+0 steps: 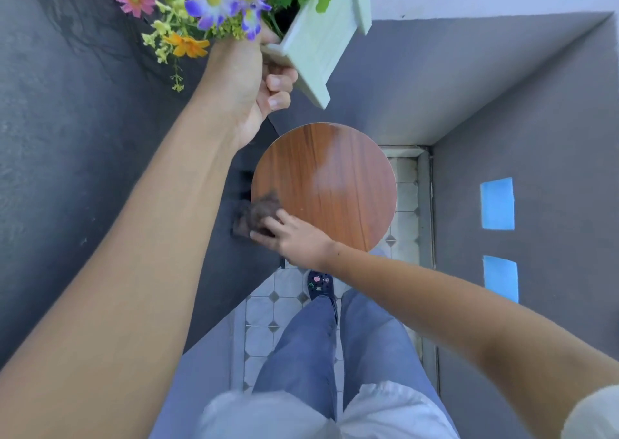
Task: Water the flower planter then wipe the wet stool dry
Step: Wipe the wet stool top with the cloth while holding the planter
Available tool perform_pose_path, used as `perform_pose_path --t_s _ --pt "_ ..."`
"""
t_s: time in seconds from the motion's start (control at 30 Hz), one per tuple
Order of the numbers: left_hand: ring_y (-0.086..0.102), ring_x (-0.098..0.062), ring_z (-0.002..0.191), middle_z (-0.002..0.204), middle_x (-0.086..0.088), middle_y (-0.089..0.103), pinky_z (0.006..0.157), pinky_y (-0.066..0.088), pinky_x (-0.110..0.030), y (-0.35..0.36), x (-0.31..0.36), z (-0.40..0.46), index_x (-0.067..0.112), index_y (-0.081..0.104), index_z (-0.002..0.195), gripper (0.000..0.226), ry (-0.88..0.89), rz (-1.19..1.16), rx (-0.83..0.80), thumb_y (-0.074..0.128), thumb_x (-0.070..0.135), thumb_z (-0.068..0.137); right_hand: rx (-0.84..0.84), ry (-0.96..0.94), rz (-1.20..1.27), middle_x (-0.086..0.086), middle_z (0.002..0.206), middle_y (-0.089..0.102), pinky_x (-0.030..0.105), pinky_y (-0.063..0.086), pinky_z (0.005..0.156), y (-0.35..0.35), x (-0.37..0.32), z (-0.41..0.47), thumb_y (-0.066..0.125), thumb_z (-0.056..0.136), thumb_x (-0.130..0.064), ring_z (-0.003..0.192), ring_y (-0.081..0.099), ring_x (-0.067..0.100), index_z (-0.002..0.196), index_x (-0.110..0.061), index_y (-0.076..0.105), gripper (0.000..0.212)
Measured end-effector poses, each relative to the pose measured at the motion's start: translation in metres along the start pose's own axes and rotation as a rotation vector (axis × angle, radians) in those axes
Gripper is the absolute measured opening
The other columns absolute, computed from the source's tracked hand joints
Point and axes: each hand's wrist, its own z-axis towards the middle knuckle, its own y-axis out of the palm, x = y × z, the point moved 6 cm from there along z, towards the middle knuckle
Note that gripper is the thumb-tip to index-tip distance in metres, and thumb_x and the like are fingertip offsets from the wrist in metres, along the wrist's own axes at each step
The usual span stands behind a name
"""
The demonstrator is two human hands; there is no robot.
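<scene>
Below both hands, grey-painted walls [502, 103] close in a narrow strip of pale tiled floor with small dark diamond insets [268, 324], and two blue rectangles [498, 203] sit on the wall out beyond the right forearm. Nearest the camera, the person's blue trousers [301, 348] and a white shirt hem fill the lower middle, with a dark clog dotted with small charms [320, 286] showing just under the right wrist.

Next in size, the round wooden stool top with a reddish-brown grain [328, 187] lies between the two hands, below the left and directly under the fingers of the right. A pale sheen runs across its middle.

Up at the top, the left hand [248, 80] is closed around the lower edge of a pale green wooden planter box [318, 43], which hangs tilted in the air, clear of the stool and well above it. Artificial-looking purple, pink, orange and yellow flowers with green leaves [214, 0] spill out of it, over and beyond the left hand.

Down at the stool's near-left rim, the right hand [294, 237] presses fingers-down on a small dark brown crumpled cloth [258, 214], fingers curled over it; the cloth is blurred and half overhangs the edge.
</scene>
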Motion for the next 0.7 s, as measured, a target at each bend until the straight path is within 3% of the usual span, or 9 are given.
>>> perform_pose_path --t_s 0.07,0.13,0.17,0.23,0.33,0.43,0.53,0.63,0.7 --pt "0.031 -0.013 0.045 0.065 -0.01 0.045 0.043 0.021 -0.023 -0.001 0.002 0.001 0.011 0.041 0.069 0.028 -0.003 0.001 0.002 0.032 0.006 0.094 -0.08 -0.132 -0.035 0.013 0.12 0.052 0.039 0.052 0.077 0.011 -0.01 -0.011 0.069 0.077 -0.004 0.096 0.038 0.031 0.142 -0.013 0.052 0.068" --pt "0.031 -0.013 0.045 0.065 -0.01 0.045 0.043 0.021 -0.023 -0.003 0.004 0.001 0.011 0.042 0.071 0.026 -0.001 -0.004 -0.002 0.033 0.006 0.094 -0.038 -0.081 -0.047 0.012 0.123 0.052 0.04 0.051 0.079 0.002 0.009 -0.018 0.066 0.082 -0.009 0.095 0.04 0.029 0.144 -0.016 0.049 0.065" --pt "0.031 -0.013 0.045 0.065 -0.01 0.045 0.043 0.02 -0.024 -0.004 0.004 0.002 0.011 0.042 0.072 0.025 0.001 -0.004 -0.003 0.033 0.006 0.094 -0.009 -0.009 -0.046 0.013 0.125 0.052 0.042 0.051 0.081 -0.006 0.027 -0.021 0.055 0.088 -0.009 0.097 0.043 0.03 0.145 -0.016 0.048 0.058" --pt "0.031 -0.013 0.044 0.064 -0.01 0.045 0.043 0.021 -0.024 -0.006 0.004 0.003 0.011 0.042 0.073 0.025 0.007 0.004 -0.002 0.033 0.005 0.094 0.074 0.24 -0.021 0.016 0.13 0.051 0.047 0.051 0.085 -0.029 0.075 -0.03 0.042 0.088 -0.004 0.104 0.046 0.035 0.146 -0.016 0.046 0.059" --pt "0.032 -0.013 0.045 0.066 -0.01 0.045 0.043 0.022 -0.023 -0.006 0.002 0.004 0.011 0.041 0.075 0.023 0.016 0.007 -0.012 0.032 0.006 0.095 0.259 0.745 0.003 0.015 0.126 0.051 0.044 0.052 0.082 -0.061 0.148 -0.042 0.051 0.084 0.001 0.105 0.044 0.035 0.142 -0.017 0.048 0.06" --pt "0.032 -0.012 0.045 0.065 -0.01 0.046 0.043 0.022 -0.023 -0.004 0.0 0.003 0.011 0.043 0.072 0.027 0.011 0.006 -0.009 0.032 0.006 0.096 0.282 0.935 -0.004 0.013 0.127 0.049 0.041 0.051 0.08 -0.068 0.167 -0.025 0.052 0.08 0.005 0.104 0.043 0.034 0.143 -0.016 0.045 0.066" --pt "0.032 -0.012 0.044 0.064 -0.009 0.045 0.043 0.021 -0.023 -0.001 0.001 0.002 0.011 0.042 0.071 0.027 0.01 0.007 -0.007 0.032 0.006 0.095 0.22 0.86 0.028 0.015 0.133 0.045 0.045 0.049 0.089 -0.061 0.138 0.011 0.054 0.076 0.007 0.11 0.042 0.038 0.146 -0.015 0.041 0.075" --pt "0.031 -0.012 0.044 0.065 -0.009 0.043 0.043 0.021 -0.024 0.0 0.004 -0.001 0.012 0.04 0.073 0.025 0.02 0.014 -0.026 0.031 0.007 0.096 0.056 0.486 0.041 0.016 0.139 0.042 0.044 0.044 0.099 -0.035 0.065 0.044 0.049 0.085 0.003 0.115 0.04 0.039 0.15 -0.015 0.038 0.069" --pt "0.031 -0.012 0.045 0.066 -0.009 0.042 0.044 0.02 -0.024 -0.001 0.005 -0.004 0.011 0.041 0.078 0.021 0.026 0.023 -0.031 0.03 0.007 0.096 -0.038 0.227 0.033 0.013 0.133 0.046 0.041 0.046 0.092 -0.02 0.022 0.046 0.053 0.087 -0.004 0.109 0.043 0.034 0.149 -0.015 0.041 0.064"
